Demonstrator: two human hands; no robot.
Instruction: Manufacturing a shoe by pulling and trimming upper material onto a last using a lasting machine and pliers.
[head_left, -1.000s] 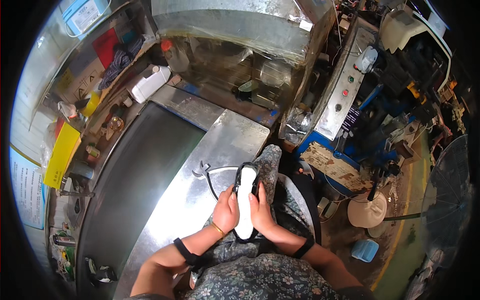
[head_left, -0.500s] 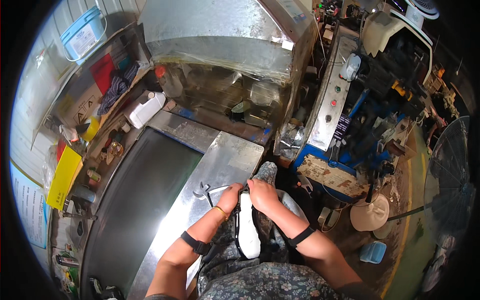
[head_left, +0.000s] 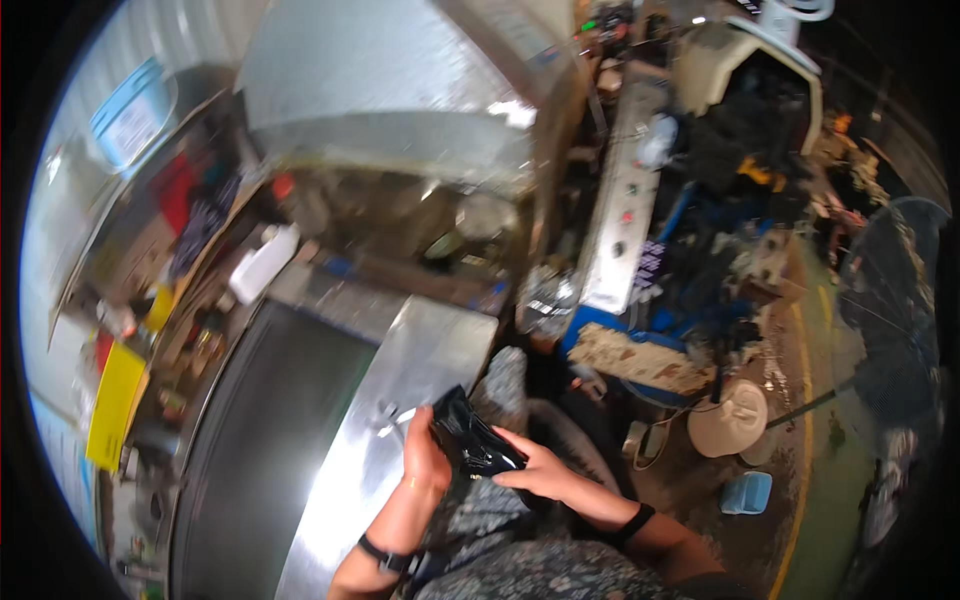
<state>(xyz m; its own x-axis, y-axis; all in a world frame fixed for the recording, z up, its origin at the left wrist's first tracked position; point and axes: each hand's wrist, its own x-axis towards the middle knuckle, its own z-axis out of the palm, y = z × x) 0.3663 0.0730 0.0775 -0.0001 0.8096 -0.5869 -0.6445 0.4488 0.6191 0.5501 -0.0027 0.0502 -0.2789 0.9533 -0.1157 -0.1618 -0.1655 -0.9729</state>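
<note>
A glossy black shoe (head_left: 468, 432) is held over my lap, its dark upper turned upward. My left hand (head_left: 427, 458) is closed along its left side, with the fingers hidden beneath it. From the right, my right hand (head_left: 538, 470) grips the near end, thumb and fingers on either side. A metal hand tool with curved jaws (head_left: 388, 420) lies on the bare metal worktop (head_left: 440, 345), just left of my left hand. Motion blur hides the shoe's finer details.
Left of the worktop runs a dark conveyor belt (head_left: 270, 420), with a metal hood (head_left: 370, 90) beyond. A white jug (head_left: 264, 262) stands on the cluttered side shelf. To the right are a machine control panel (head_left: 622, 230), a cream plastic container (head_left: 727, 418), a blue basket (head_left: 746, 493) and a large fan (head_left: 890, 310).
The shoe has been turned over: its white underside faced up before, and its glossy black upper does now. My right hand has moved from its far end toward the near end. The view has shifted.
</note>
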